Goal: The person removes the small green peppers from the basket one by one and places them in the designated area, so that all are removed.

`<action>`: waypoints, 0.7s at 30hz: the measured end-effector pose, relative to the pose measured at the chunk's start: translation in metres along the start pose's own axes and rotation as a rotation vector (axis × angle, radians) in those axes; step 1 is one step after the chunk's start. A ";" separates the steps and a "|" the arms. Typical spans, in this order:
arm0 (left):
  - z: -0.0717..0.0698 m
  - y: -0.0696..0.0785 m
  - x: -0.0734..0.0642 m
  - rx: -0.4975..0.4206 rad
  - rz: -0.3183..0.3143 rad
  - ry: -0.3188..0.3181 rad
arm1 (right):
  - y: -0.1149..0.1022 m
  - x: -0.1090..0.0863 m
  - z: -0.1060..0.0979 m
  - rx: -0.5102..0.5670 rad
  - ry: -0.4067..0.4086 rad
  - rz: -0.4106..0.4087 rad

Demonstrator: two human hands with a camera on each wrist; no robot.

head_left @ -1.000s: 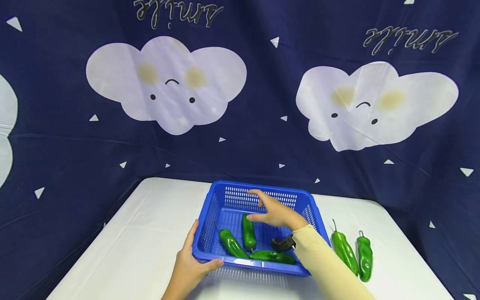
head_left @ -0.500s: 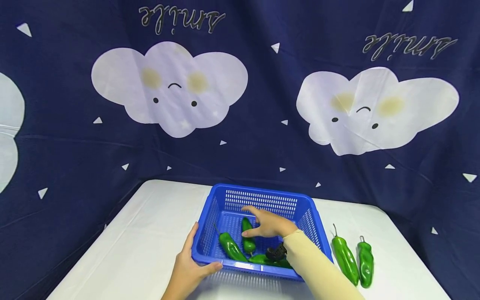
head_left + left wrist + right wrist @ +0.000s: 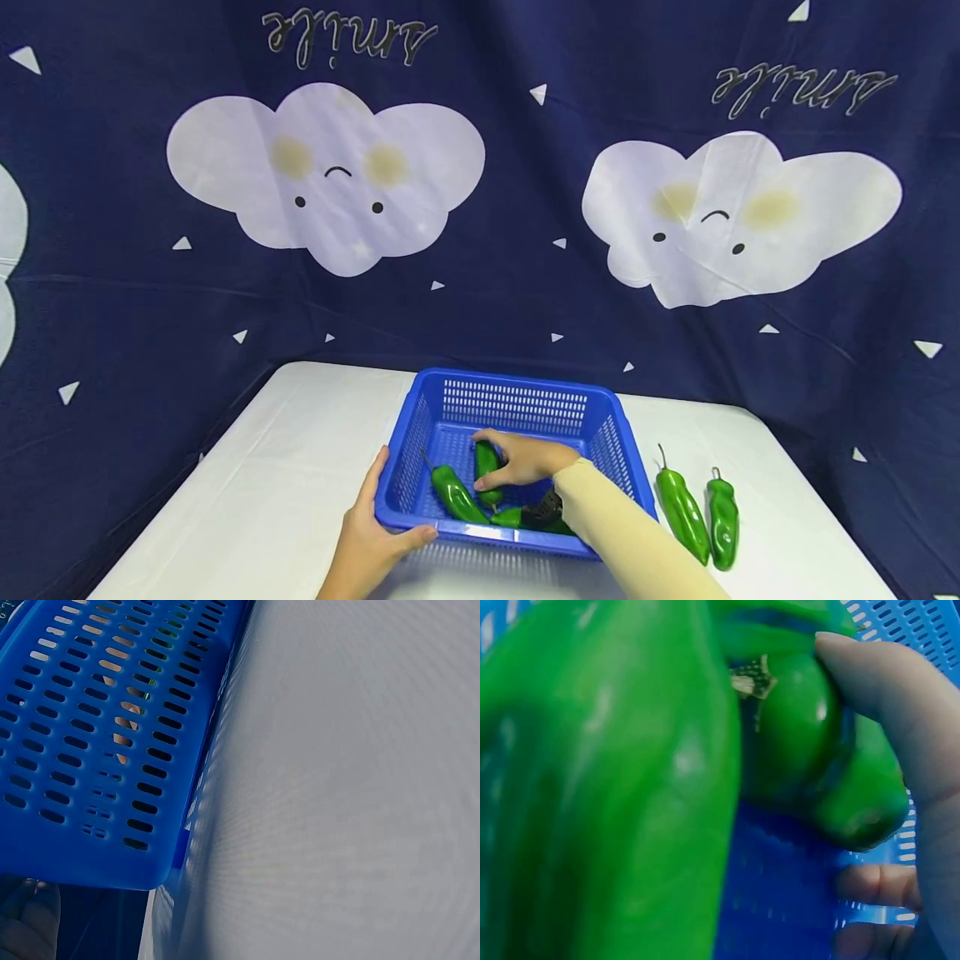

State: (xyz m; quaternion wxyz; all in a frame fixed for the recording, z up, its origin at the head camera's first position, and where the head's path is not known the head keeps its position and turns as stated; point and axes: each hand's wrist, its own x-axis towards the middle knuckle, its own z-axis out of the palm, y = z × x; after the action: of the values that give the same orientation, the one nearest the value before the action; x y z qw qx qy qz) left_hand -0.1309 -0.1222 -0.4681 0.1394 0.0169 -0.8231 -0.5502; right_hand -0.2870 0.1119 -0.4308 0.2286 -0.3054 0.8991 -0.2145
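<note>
A blue plastic basket (image 3: 517, 537) with slotted walls stands on the table, with several green peppers inside. My left hand (image 3: 367, 537) rests against its near-left corner, fingers straight along the left side and thumb along the front. My right hand (image 3: 521, 458) is down inside the basket over the middle pepper (image 3: 487, 458), index finger near its far end and thumb near its stem end. In the right wrist view this pepper (image 3: 795, 727) lies between the thumb (image 3: 885, 682) and fingers, with blue basket floor showing beside the fingertips. Another pepper (image 3: 453, 493) lies to its left.
A third pepper (image 3: 507, 517) by the front wall is partly hidden by the black wrist strap (image 3: 546, 508). Two more peppers (image 3: 682, 515) (image 3: 723, 521) lie on the white table (image 3: 247, 492) right of the basket. A dark blue curtain (image 3: 525, 333) hangs behind.
My right hand has come down and slightly left, from above the basket's middle to close around the middle pepper. My left hand has stayed at the basket corner.
</note>
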 end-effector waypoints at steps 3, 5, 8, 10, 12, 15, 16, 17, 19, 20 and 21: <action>0.000 0.000 0.001 -0.006 -0.014 0.001 | 0.001 0.002 0.001 0.036 -0.016 0.004; 0.000 0.001 0.001 -0.010 -0.022 -0.002 | 0.001 0.002 0.001 0.021 -0.024 0.015; -0.002 0.000 -0.001 -0.021 -0.023 0.000 | -0.001 0.002 0.001 -0.048 -0.035 0.024; -0.002 0.000 0.000 -0.018 -0.014 0.002 | -0.002 0.002 0.001 -0.091 -0.033 0.040; -0.002 -0.001 0.001 -0.020 -0.007 0.002 | -0.002 0.002 0.000 -0.109 -0.030 0.048; -0.003 -0.001 0.001 -0.017 -0.009 0.001 | -0.001 0.002 0.000 -0.099 -0.023 0.046; -0.003 -0.001 0.001 -0.022 -0.010 -0.001 | 0.000 0.003 -0.001 -0.091 -0.019 0.038; -0.003 -0.001 0.001 -0.024 -0.013 -0.003 | 0.001 0.003 -0.001 -0.083 -0.015 0.028; -0.004 -0.001 0.001 -0.027 -0.011 -0.004 | 0.004 0.004 -0.002 -0.062 0.003 0.008; -0.004 0.000 0.001 -0.029 -0.008 -0.005 | 0.005 0.004 -0.002 -0.050 0.016 -0.001; -0.004 0.000 0.002 -0.033 -0.002 -0.008 | 0.007 0.004 -0.003 -0.040 0.033 -0.010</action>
State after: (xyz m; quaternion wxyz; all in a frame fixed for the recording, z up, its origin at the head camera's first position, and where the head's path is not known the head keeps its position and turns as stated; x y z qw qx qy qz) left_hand -0.1315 -0.1260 -0.4663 0.1360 0.0134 -0.8144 -0.5639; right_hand -0.2943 0.1153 -0.4335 0.2065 -0.3108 0.9054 -0.2026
